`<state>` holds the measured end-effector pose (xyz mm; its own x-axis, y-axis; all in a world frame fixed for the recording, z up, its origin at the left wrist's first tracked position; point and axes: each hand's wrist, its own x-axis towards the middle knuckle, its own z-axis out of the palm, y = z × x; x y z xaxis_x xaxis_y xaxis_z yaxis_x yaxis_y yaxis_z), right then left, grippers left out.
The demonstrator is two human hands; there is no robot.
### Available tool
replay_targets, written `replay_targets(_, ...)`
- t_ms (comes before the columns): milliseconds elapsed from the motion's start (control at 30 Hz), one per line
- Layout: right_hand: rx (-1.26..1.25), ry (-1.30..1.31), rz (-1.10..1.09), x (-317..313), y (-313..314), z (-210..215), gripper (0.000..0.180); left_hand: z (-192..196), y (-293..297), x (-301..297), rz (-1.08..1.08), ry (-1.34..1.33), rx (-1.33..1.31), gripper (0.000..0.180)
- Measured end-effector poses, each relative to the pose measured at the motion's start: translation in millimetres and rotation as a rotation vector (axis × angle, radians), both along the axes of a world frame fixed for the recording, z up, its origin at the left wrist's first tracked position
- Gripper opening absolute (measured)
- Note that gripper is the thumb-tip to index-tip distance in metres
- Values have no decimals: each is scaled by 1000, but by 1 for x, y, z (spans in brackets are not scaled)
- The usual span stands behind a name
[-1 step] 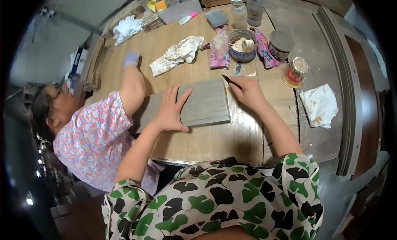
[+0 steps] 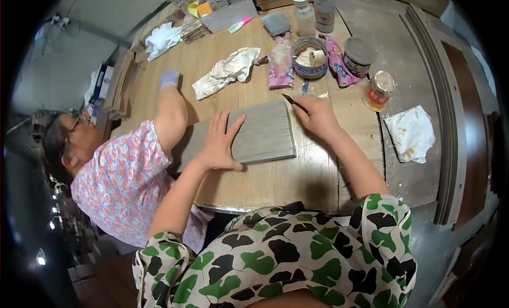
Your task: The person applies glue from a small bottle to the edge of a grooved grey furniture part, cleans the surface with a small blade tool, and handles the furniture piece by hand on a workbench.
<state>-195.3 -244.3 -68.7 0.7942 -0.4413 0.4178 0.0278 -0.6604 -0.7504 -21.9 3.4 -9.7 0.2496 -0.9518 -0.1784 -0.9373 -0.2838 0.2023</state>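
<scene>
A grey wooden board (image 2: 265, 129) with lines along its length lies on the table in front of me. My left hand (image 2: 218, 141) rests flat on it, fingers spread and thumb over the near edge. My right hand (image 2: 318, 117) is closed around a thin dark blade (image 2: 288, 99), whose pointed tip is beside the board's far right corner. Whether the blade touches the board I cannot tell. The board's left end is partly hidden behind a co-worker's arm (image 2: 172, 114).
Beyond the board are a crumpled cloth (image 2: 228, 72), a pink flowered cloth (image 2: 281, 67), a bowl of pale paste (image 2: 310, 69) and several jars. A red-labelled can (image 2: 379, 91) and a stained white cloth (image 2: 411, 133) lie to the right. A co-worker (image 2: 122, 175) leans in at left.
</scene>
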Motion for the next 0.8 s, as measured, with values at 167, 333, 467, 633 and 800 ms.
replay_targets(167, -155, -32, 77, 15, -14, -6, 18, -1, -4, 3, -21, -1, -33, 127)
replay_targets(333, -325, 27, 133, -8, 6, -8, 12, -5, -1, 3, -20, 12, -39, 129)
replay_targets(467, -323, 230, 321, -90, 55, -3, 14, -4, -1, 1, -11, 8, -37, 128)
replay_targets(633, -286, 181, 258, -88, 51, 16, 22, -1, 4, -1, 7, 3, -26, 127)
replay_targets(800, -494, -60, 43, -2, -1, 14, 19, 2, -4, 1, -19, 18, -34, 126)
